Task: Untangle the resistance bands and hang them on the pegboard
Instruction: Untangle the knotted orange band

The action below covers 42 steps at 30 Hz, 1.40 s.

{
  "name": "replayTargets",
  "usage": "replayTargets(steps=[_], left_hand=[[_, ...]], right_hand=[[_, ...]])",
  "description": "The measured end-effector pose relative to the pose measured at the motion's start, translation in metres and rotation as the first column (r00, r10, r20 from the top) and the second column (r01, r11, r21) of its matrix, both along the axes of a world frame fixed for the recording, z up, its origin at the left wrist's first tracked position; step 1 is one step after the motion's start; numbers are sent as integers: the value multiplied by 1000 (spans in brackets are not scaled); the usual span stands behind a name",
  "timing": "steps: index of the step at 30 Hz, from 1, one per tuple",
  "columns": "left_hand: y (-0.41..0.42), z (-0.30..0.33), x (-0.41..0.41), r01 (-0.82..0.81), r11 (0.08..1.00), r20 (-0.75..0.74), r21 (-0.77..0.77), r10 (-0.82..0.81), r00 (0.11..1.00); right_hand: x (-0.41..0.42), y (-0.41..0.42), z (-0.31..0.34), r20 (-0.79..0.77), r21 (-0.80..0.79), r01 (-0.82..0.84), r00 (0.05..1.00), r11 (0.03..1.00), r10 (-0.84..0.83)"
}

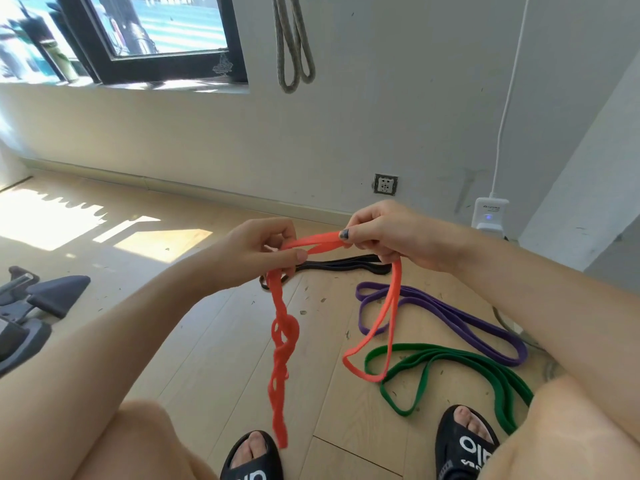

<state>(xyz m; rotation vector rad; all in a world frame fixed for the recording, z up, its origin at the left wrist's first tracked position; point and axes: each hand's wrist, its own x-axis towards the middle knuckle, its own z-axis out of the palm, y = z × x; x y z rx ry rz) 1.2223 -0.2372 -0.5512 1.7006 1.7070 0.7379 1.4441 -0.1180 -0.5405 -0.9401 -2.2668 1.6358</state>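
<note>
Two hands pinch the orange band (313, 242) between them | left hand (256, 249) | right hand (388, 233) | tangled end hangs below left

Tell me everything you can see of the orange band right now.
The orange band is a flat, narrow, rubbery-looking loop, held in the air above the wooden floor. The left hand and right hand each pinch it, a short doubled stretch running between them. Below the left hand it hangs twisted and knotted on itself, down towards the sandals. Below the right hand an untwisted loop hangs in front of the purple band and green band.
</note>
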Motion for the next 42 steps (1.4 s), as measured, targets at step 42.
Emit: replayTargets(steps=[42], left_hand=[[15, -50, -34, -188, 960, -409, -206, 90, 908]], right_hand=[[5, 2, -9, 103, 124, 126, 985, 984, -140]])
